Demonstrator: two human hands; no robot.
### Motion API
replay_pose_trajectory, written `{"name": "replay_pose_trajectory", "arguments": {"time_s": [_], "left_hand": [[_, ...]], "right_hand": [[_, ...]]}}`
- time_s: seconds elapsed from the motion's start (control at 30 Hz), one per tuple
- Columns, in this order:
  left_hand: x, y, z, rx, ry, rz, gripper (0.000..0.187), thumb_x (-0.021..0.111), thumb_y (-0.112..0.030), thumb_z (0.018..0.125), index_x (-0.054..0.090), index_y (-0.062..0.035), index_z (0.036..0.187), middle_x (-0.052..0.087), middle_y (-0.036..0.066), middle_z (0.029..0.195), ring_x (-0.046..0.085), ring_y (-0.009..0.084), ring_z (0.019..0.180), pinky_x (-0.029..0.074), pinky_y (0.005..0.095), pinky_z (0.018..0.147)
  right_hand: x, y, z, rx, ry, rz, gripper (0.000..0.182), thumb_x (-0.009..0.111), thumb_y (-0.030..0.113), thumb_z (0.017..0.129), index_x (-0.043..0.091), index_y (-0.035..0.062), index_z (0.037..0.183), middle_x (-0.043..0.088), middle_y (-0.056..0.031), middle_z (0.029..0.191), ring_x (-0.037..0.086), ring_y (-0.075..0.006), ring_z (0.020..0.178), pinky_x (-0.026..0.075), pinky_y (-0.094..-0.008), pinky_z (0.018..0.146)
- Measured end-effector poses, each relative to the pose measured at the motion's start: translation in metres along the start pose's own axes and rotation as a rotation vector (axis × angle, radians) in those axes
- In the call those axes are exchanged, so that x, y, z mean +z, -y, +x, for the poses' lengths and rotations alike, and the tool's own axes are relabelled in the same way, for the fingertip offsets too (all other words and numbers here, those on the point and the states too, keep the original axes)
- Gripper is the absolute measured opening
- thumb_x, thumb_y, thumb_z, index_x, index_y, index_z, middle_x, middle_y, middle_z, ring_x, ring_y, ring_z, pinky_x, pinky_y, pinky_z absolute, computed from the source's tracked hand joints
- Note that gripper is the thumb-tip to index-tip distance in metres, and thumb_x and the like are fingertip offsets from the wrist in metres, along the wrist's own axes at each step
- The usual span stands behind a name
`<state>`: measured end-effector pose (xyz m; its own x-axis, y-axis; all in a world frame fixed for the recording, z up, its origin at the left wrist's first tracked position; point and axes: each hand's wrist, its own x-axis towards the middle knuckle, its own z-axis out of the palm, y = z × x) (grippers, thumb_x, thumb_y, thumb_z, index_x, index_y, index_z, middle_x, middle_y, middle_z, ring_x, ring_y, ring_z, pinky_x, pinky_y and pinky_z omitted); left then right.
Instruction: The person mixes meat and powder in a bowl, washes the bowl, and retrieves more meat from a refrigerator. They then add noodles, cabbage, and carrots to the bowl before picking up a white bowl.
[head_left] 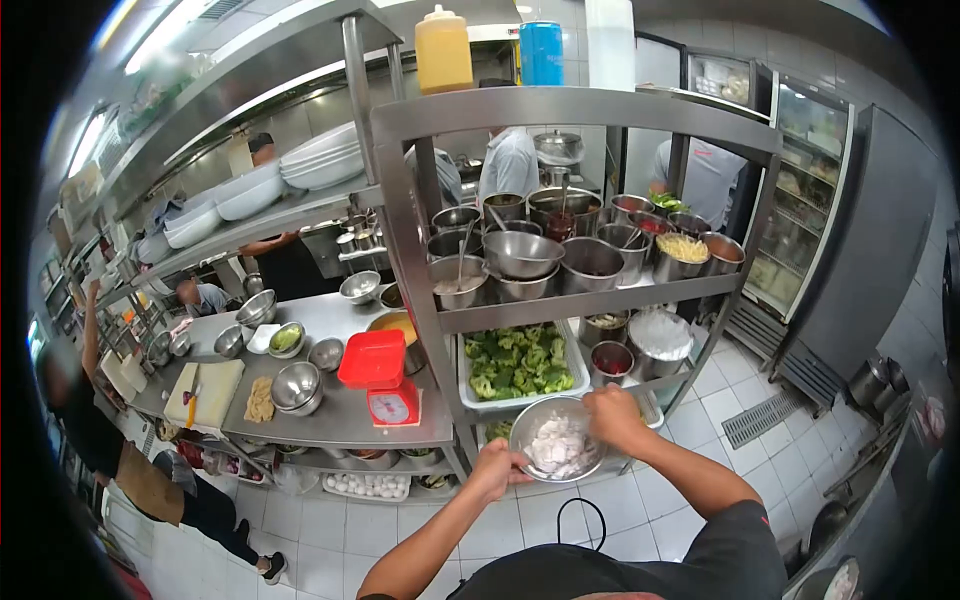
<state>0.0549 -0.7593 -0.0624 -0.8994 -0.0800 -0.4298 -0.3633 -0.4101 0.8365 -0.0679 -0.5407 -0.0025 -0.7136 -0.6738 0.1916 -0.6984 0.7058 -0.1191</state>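
Observation:
A metal mixing bowl (pixel 522 432) is held out in front of me, with pale, whitish pieces of food (pixel 562 446) in it that look like raw meat or seafood. My left hand (pixel 495 470) grips the bowl at its left rim. Over the right rim, my right hand (pixel 612 416) is closed; whether it holds the rim or a utensil is hidden. Just behind the bowl, a white tray of broccoli (pixel 522 362) sits on the steel shelf. A small pot of dark red contents (pixel 611 360) stands near my right hand.
Above, a steel shelf (pixel 590 308) carries several pots and bowls. To the left, a counter holds a red kitchen scale (pixel 390 400), metal bowls (pixel 297 388) and a cutting board with a knife (pixel 203 394). A person (pixel 150 470) stands far left; others work behind the shelves. A glass-door fridge (pixel 800 200) stands right.

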Motion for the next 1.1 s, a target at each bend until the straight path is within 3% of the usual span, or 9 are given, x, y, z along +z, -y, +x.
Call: {"name": "replay_pose_trajectory", "arguments": {"time_s": [0.1,0.27,0.33,0.57,0.63,0.8,0.87,0.9,1.1], "left_hand": [[0.041,-0.021,0.006,0.023,0.084,0.04,0.014,0.054,0.006,0.082,0.046,-0.004,0.088,0.059,0.013,0.091,0.065,0.0241,0.077,0.059,0.0399,0.065],[0.104,-0.055,0.043,0.127,0.29,0.509,0.027,0.07,-0.018,0.085,0.052,-0.0005,0.095,0.062,0.015,0.094,0.066,0.0266,0.084,0.057,0.0421,0.072],[0.154,-0.121,0.018,0.834,0.039,1.182,0.049,0.077,-0.033,0.08,0.054,0.0036,0.103,0.063,0.019,0.1,0.064,0.0328,0.092,0.052,0.0448,0.081],[0.335,-0.4,0.0,2.025,-0.603,0.858,0.066,0.069,-0.039,0.082,0.045,0.0082,0.122,0.052,0.028,0.113,0.052,0.0426,0.107,0.044,0.0475,0.091],[0.361,-0.447,0.019,2.006,-0.993,0.842,0.064,0.07,-0.038,0.081,0.049,0.007,0.121,0.056,0.025,0.112,0.058,0.036,0.104,0.048,0.0444,0.087],[0.364,-0.506,0.061,1.571,-0.867,0.971,0.134,0.083,-0.058,0.059,0.009,0.0223,0.137,0.048,0.042,0.123,0.055,0.0424,0.116,0.043,0.0448,0.101],[0.361,-0.512,0.075,1.495,-0.946,0.995,0.122,0.081,-0.058,0.064,0.021,0.0169,0.139,0.058,0.031,0.116,0.063,0.036,0.103,0.049,0.0406,0.092],[0.357,-0.513,0.076,1.655,-0.758,1.189,0.082,0.079,-0.03,0.067,0.045,0.0004,0.135,0.05,0.024,0.134,0.045,0.0427,0.125,0.035,0.041,0.11],[0.359,-0.534,0.07,1.883,-0.71,0.689,0.074,0.076,-0.025,0.068,0.047,0.0028,0.131,0.052,0.026,0.131,0.049,0.0389,0.122,0.039,0.0422,0.105]], "right_hand": [[-0.022,-0.029,-0.014,0.276,-0.299,0.098,0.028,0.068,0.01,0.066,0.07,-0.0026,0.091,0.067,-0.0231,0.085,0.066,-0.0372,0.085,0.051,-0.0449,0.08],[-0.04,-0.134,-0.055,0.464,0.039,0.787,0.023,0.067,0.011,0.07,0.067,-0.0066,0.084,0.064,-0.0195,0.074,0.063,-0.0276,0.069,0.05,-0.0384,0.063],[-0.034,-0.162,-0.081,0.587,0.013,0.975,0.019,0.066,0.009,0.072,0.066,-0.0068,0.082,0.062,-0.0138,0.068,0.06,-0.0198,0.059,0.047,-0.0343,0.052],[-0.032,-0.22,-0.165,0.871,-0.036,0.916,0.014,0.067,0.008,0.073,0.062,-0.0043,0.076,0.057,-0.0077,0.06,0.051,-0.0154,0.048,0.038,-0.0313,0.042],[-0.026,-0.225,-0.185,0.907,-0.082,0.911,0.013,0.066,0.008,0.072,0.062,-0.0041,0.075,0.057,-0.0083,0.06,0.052,-0.0158,0.048,0.038,-0.0312,0.042],[-0.029,-0.218,-0.212,0.975,-0.114,0.878,0.012,0.065,0.008,0.072,0.061,-0.0039,0.075,0.058,-0.0085,0.058,0.053,-0.0176,0.045,0.038,-0.0323,0.04],[-0.017,-0.225,-0.22,0.971,-0.133,0.9,0.013,0.065,0.008,0.072,0.061,-0.0048,0.075,0.057,-0.0078,0.057,0.052,-0.0175,0.043,0.038,-0.0323,0.039],[-0.006,-0.233,-0.225,0.965,-0.142,0.925,0.014,0.065,0.008,0.072,0.061,-0.0051,0.075,0.057,-0.0077,0.057,0.052,-0.0173,0.044,0.038,-0.0321,0.039],[-0.016,-0.231,-0.223,0.969,-0.186,0.937,0.012,0.065,0.007,0.071,0.059,-0.0035,0.073,0.054,-0.0069,0.056,0.05,-0.0172,0.044,0.038,-0.0327,0.039]]}}
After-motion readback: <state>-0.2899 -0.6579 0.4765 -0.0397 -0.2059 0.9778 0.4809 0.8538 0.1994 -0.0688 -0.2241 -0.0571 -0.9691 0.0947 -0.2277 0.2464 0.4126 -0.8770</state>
